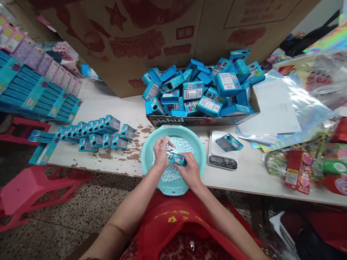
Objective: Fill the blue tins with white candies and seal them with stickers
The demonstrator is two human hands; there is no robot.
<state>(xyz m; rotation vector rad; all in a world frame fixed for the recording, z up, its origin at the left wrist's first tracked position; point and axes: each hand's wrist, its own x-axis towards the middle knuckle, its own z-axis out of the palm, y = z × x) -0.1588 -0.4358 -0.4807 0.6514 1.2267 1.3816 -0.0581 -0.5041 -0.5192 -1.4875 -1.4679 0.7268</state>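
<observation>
Over one teal basin of countless white tablets, the right hand grips one blue box; the left hand pinches tablets. At three o'clock, a second box tops one scale.

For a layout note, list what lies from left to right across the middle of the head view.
Pink stool → tins set in rows → basin → scale → red packets.
</observation>
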